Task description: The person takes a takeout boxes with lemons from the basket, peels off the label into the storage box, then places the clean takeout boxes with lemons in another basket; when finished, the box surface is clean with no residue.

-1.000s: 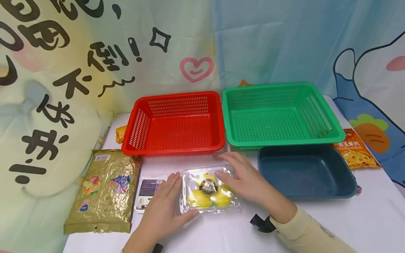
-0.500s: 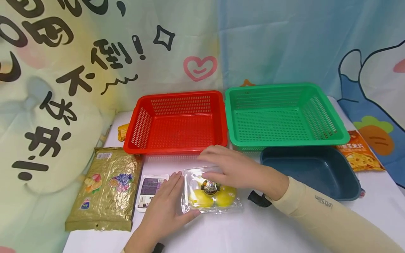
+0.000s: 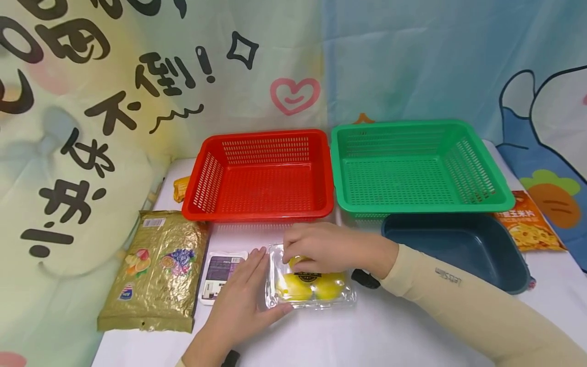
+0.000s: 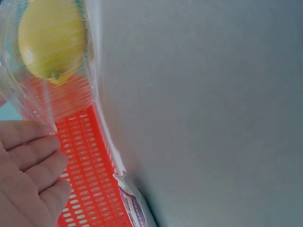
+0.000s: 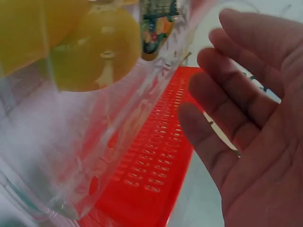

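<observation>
A clear plastic clamshell box (image 3: 311, 302) of yellow lemons (image 3: 329, 286) with a dark label lies on the white table in the head view. My left hand (image 3: 240, 298) lies along its left side, fingers straight and thumb at the near left corner. My right hand (image 3: 321, 250) is over the lid's far part, fingers bent downward and hiding some of the label. In the right wrist view those fingers (image 5: 208, 113) are loosely curved, with a gap between them and the box wall. Left of the box, a small white pack with a purple label (image 3: 220, 272) is partly covered by my left hand.
Behind the box stand a red basket (image 3: 261, 214) and a green basket (image 3: 426, 204). A dark blue bin (image 3: 458, 255) is at the right, beside an orange snack bag (image 3: 529, 227). A gold bag (image 3: 153, 275) lies at the left, with a small yellow packet (image 3: 181, 188) behind it.
My right hand has moved left from the box's right side to over its lid, its fingers now more bent. My left hand stays beside the box.
</observation>
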Motion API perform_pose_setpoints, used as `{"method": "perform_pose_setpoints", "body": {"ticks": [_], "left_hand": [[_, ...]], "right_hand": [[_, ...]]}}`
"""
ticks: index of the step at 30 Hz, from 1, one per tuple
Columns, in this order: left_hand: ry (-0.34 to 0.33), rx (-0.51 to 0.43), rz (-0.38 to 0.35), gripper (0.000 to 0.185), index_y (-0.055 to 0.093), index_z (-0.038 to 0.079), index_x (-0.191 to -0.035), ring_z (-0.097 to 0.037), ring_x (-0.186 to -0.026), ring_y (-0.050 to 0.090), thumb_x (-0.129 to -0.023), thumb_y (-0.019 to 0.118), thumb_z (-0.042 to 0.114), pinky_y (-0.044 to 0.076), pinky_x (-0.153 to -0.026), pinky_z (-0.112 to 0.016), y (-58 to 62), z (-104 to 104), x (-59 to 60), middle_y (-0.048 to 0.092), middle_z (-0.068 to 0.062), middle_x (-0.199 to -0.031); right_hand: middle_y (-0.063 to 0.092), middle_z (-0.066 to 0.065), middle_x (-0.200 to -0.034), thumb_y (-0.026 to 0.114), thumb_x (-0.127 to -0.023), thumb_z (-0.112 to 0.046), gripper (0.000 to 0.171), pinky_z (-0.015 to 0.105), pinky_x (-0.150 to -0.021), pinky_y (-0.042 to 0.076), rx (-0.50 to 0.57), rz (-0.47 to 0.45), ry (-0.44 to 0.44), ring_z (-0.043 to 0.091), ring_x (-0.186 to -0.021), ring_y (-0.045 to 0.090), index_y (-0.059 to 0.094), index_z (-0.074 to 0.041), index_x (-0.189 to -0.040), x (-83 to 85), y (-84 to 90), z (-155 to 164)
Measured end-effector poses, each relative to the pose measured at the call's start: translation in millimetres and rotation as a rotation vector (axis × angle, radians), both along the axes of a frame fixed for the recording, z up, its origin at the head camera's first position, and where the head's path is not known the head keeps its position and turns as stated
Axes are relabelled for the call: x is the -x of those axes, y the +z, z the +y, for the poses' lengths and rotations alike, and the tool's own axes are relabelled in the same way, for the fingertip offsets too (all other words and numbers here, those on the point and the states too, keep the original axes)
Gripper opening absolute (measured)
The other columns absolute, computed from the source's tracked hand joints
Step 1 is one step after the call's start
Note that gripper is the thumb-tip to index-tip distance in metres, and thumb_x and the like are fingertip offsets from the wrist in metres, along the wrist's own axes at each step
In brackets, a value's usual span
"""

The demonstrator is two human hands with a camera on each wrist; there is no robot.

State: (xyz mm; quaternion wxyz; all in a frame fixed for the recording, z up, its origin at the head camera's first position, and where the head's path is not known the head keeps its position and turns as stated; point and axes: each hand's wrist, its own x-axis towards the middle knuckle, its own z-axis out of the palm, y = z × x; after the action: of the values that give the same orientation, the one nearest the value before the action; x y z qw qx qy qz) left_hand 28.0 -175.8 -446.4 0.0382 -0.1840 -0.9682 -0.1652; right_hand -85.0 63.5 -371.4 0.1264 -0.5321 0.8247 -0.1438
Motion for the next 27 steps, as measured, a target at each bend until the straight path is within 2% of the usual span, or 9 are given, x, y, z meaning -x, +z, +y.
{"method": "perform_pose_setpoints", "body": {"ticks": [3,10,19,27], "left_hand": [[0.003,0.001,-0.007,0.111,0.041,0.007,-0.160,-0.027,-0.157,0.038,-0.082,0.067,0.081,0.038,-0.126,-0.052,-0.2,-0.3,-0.1,0.040,-0.007,-0.168],[0.007,0.003,-0.020,0.112,0.039,0.008,-0.161,-0.027,-0.157,0.037,-0.082,0.066,0.082,0.035,-0.127,-0.051,-0.8,-0.2,-0.3,0.038,-0.006,-0.169],[-0.001,0.008,-0.019,0.112,0.039,0.007,-0.161,-0.028,-0.157,0.038,-0.082,0.066,0.082,0.036,-0.127,-0.051,-0.7,0.1,0.2,0.039,-0.008,-0.169],[0.006,0.015,-0.025,0.113,0.039,0.007,-0.162,-0.027,-0.157,0.037,-0.081,0.068,0.081,0.035,-0.127,-0.048,-1.3,0.2,0.0,0.038,-0.007,-0.169]], "right_hand": [[0.069,-0.008,-0.109,0.076,-0.097,-0.031,0.019,0.023,-0.086,0.056,-0.017,0.013,0.046,0.009,-0.104,0.059,0.080,-0.023,-0.114,1.3,-4.9,-2.6],[0.067,-0.011,-0.102,0.077,-0.096,-0.030,0.015,0.020,-0.085,0.054,-0.048,0.048,0.088,0.008,-0.100,0.058,0.082,-0.024,-0.109,3.2,-9.0,-6.6],[0.067,-0.013,-0.098,0.078,-0.095,-0.026,0.009,0.020,-0.085,0.055,-0.048,0.033,0.078,0.007,-0.097,0.059,0.083,-0.025,-0.103,5.1,-12.2,-8.2],[0.067,-0.012,-0.099,0.076,-0.097,-0.025,0.005,0.021,-0.088,0.056,-0.056,0.059,0.089,0.007,-0.096,0.059,0.080,-0.025,-0.099,6.6,-15.2,-10.5]]}}
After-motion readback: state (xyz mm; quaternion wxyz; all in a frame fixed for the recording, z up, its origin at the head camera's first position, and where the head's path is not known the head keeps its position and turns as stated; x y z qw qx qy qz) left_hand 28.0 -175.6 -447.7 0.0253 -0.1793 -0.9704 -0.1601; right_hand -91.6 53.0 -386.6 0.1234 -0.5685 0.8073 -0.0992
